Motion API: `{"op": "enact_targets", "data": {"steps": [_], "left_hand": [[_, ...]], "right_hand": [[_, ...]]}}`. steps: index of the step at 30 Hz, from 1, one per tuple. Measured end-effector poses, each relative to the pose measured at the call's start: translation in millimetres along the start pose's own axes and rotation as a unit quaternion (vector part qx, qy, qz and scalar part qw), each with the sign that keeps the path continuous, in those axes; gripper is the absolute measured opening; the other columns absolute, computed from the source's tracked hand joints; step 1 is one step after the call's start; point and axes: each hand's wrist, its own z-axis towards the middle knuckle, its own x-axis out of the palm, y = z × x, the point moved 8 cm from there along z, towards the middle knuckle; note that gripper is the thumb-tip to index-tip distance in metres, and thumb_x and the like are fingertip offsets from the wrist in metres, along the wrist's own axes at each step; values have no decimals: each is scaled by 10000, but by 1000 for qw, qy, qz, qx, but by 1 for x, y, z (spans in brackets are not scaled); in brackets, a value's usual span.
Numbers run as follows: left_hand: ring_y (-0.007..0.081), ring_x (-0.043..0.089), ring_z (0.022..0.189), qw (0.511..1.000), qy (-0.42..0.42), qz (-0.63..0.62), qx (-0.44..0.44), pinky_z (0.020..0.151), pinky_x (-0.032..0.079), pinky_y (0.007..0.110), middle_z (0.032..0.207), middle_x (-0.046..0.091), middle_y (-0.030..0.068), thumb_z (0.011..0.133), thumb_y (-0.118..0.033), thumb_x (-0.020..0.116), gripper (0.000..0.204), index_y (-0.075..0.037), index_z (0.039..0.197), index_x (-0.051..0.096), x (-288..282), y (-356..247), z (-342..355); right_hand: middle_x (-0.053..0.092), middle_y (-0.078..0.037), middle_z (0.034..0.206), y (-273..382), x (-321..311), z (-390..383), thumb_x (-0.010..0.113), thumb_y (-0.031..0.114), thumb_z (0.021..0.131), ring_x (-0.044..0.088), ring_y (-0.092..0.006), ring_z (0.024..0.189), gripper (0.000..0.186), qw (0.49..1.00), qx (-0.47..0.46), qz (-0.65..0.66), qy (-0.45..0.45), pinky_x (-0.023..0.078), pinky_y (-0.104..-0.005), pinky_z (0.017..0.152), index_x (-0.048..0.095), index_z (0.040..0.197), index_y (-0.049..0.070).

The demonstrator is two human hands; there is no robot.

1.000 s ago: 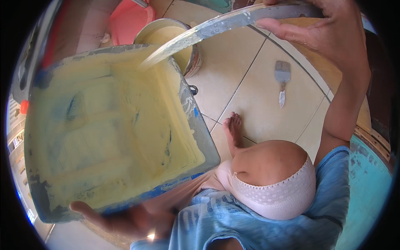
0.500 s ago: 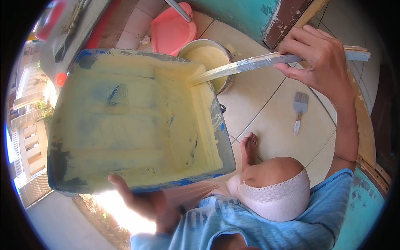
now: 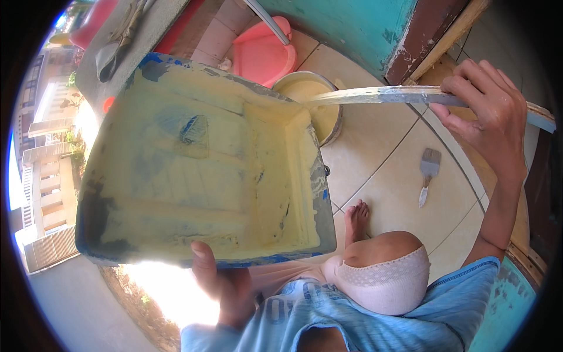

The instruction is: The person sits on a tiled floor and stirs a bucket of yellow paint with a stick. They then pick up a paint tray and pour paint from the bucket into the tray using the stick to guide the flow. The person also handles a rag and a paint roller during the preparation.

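My left hand (image 3: 217, 276) grips the near rim of a grey-blue paint tray (image 3: 176, 164) coated with pale yellow paint, its thumb over the edge and its fingers mostly hidden underneath. The tray is lifted and tilted toward a metal bucket (image 3: 326, 126) of yellow paint behind its far right corner. My right hand (image 3: 484, 111) is closed on a long flat wooden stick (image 3: 387, 94), streaked grey and yellow, whose left end lies at that corner, over the bucket. A paintbrush (image 3: 430, 170) lies flat on the tiles to the right of the bucket.
A pink dustpan (image 3: 261, 58) with a pole by it is beside the teal wall (image 3: 352, 29). A grey ledge (image 3: 138, 35) runs at upper left, with daylight and railings beyond. My bare foot (image 3: 355, 223) rests on the tiled floor (image 3: 375, 146); a wooden edge (image 3: 516, 223) curves along the right.
The tray has shifted in view to the right, with its far edge more tilted. My right hand has moved down and right since the earliest frame, and the stick now lies more level.
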Motion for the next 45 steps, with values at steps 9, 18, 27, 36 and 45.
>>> {"op": "enact_targets", "data": {"steps": [9, 18, 27, 36, 45], "left_hand": [[242, 644, 1105, 1000, -20, 1, 1, 936, 563, 367, 1259, 625, 180, 1072, -519, 411, 641, 71, 1287, 539, 2, -2, 3], [238, 645, 1101, 998, -14, 62, 7, 954, 557, 372, 1254, 626, 174, 1079, -490, 415, 604, 61, 1296, 538, 7, -4, 2], [252, 646, 1102, 999, -45, 10, -29, 961, 553, 374, 1251, 621, 169, 1060, -509, 449, 621, 47, 1329, 515, 13, -4, 3], [268, 604, 1184, 998, -37, -6, -48, 981, 550, 398, 1343, 559, 187, 1052, -478, 491, 634, 62, 1383, 457, 6, -5, 2], [289, 536, 1249, 999, -37, 19, -34, 1041, 477, 427, 1379, 521, 168, 1001, -462, 572, 675, 17, 1451, 414, 18, -11, 3]], "right_hand": [[594, -32, 814, 31, 32, 0, 875, 139, 558, 574, -221, 754, 339, 999, -28, 42, 2, 465, -355, 642, 675, 822, 66], [597, -33, 794, 4, -2, -5, 884, 120, 534, 577, -222, 730, 337, 1000, 8, 21, 4, 451, -353, 617, 672, 791, 65], [592, -27, 770, 2, 35, -22, 888, 140, 546, 582, -211, 717, 314, 992, 27, 119, 34, 452, -348, 608, 675, 766, 68], [599, -26, 782, -11, 33, -28, 888, 137, 574, 594, -206, 743, 293, 997, 56, 42, 19, 470, -340, 641, 683, 773, 74], [610, -12, 819, 7, 51, -26, 878, 154, 587, 593, -195, 758, 279, 996, 40, 85, -8, 465, -333, 644, 687, 782, 91]]}}
